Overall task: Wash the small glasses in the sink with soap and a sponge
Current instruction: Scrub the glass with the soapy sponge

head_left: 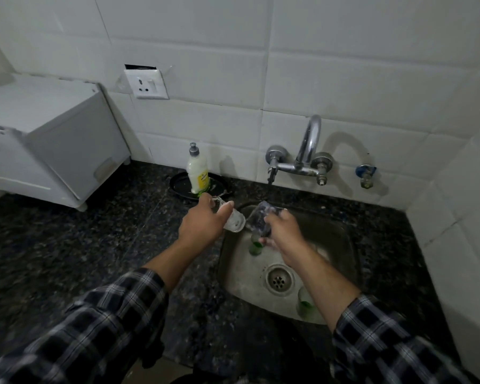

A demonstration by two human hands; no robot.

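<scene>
The left hand (203, 221) has its fingers and thumb curled round a clear little glass, the left glass (234, 220). It is tipped on its side with the mouth pointing right, over the left rim of the sink (233, 275). Just beside it, the right hand (284, 231) wraps another, the right glass (261, 220), held tilted above the far part of the basin, below the tap (306, 155). This glass is blurred, so the exact finger placement is hard to make out. I cannot tell whether water is running.

Two more stand in the basin, each with green at the base: the far glass (255, 246), partly behind the right hand, and the near glass (305, 303), right of the drain. No sponge shows clearly.

These should be light, stiff and breakable. Wet or soapy, they will likely be slippery, so a full wrap round the wall, as both hands have now, seems safer than a pinch at the rim. Knocking the two together, or against the steel, is the risk.

The bottle (197, 170) of soap stands on a dark plate (219, 184) on the counter (94, 245), left of the tap. Its yellow label carries writing too small to read. A white socket (146, 84) sits on the tiles, and a white box (53, 139) stands at far left.
</scene>
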